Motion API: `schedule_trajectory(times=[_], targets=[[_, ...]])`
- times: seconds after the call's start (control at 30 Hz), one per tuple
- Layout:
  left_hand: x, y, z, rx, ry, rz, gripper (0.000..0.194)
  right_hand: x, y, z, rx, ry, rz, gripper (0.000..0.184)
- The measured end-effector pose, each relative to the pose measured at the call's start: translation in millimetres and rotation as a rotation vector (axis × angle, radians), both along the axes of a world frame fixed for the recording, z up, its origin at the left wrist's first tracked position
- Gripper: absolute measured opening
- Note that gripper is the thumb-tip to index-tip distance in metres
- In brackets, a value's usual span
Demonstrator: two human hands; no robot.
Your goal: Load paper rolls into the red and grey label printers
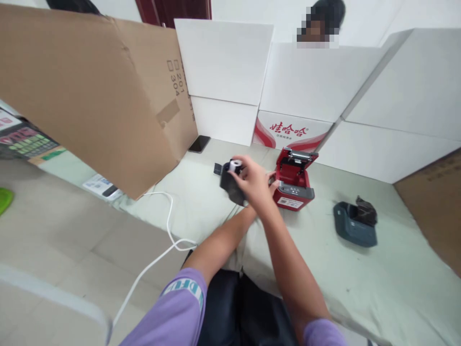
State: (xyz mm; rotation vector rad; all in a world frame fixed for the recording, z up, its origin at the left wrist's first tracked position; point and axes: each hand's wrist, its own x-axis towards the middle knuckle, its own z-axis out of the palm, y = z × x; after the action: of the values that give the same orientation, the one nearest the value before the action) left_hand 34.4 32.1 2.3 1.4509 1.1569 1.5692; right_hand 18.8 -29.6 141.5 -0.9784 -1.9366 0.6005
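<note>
My right hand (252,175) is closed, pinching a small white paper roll (235,166) between thumb and fingers. The roll is at the top of a black handheld device (232,187) with its flap out to the left; whether it sits inside cannot be told. My left forearm crosses under my right wrist. Partly hidden, my left hand (273,182) has its fingers curled against the left side of a red receipt printer (293,190). That printer stands with its lid raised, showing a red hollow and a dark front panel with a white label.
A dark blue-grey device (355,228) with its cover up lies right on the green cloth (389,274). A black phone (199,143) lies by the big cardboard box (90,86). White cartons (223,62) line the back, a person's head (322,21) behind them. A white cable (169,216) trails left.
</note>
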Motion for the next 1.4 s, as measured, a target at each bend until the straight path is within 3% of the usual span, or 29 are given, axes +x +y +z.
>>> schedule_trajectory(times=[0.13, 0.3, 0.43, 0.53, 0.63, 0.77, 0.93, 1.2, 1.4], targets=[[-7.3, -1.2, -3.3, 0.015, -0.135, -0.175, 0.041, -61.7, 10.4, -42.7, -0.074, -0.169, 0.024, 0.03], [-7.8, -0.6, -3.1, -0.014, -0.188, -0.19, 0.041, -79.7, 15.8, -75.9, -0.08, -0.478, 0.027, 0.026], [-7.5, -3.6, 0.6, -0.021, -0.185, -0.191, 0.039, -73.8, 12.0, -72.0, -0.047, -0.62, 0.02, 0.024], [-6.3, -1.7, -0.8, -0.021, -0.19, -0.19, 0.04, -57.8, 20.0, -58.3, 0.001, -0.495, 0.02, 0.031], [-3.1, 6.2, -7.3, -0.037, -0.178, -0.153, 0.042, -32.7, 41.5, -50.8, 0.009, -0.375, -0.097, 0.035], [-0.1, 16.5, -16.0, -0.027, -0.077, -0.115, 0.045, -5.1, 68.2, -63.3, -0.09, -0.433, -0.243, 0.046], [-0.2, 19.9, -17.3, -0.025, -0.042, -0.117, 0.046, 4.3, 76.9, -82.2, -0.118, -0.494, -0.187, 0.053], [0.7, 21.2, -12.3, -0.048, 0.004, -0.062, 0.041, 12.7, 76.7, -84.7, -0.09, -0.522, -0.125, 0.05], [-1.7, 19.3, -11.6, -0.014, -0.007, -0.113, 0.04, 10.4, 70.4, -75.8, -0.064, -0.553, -0.28, 0.04]])
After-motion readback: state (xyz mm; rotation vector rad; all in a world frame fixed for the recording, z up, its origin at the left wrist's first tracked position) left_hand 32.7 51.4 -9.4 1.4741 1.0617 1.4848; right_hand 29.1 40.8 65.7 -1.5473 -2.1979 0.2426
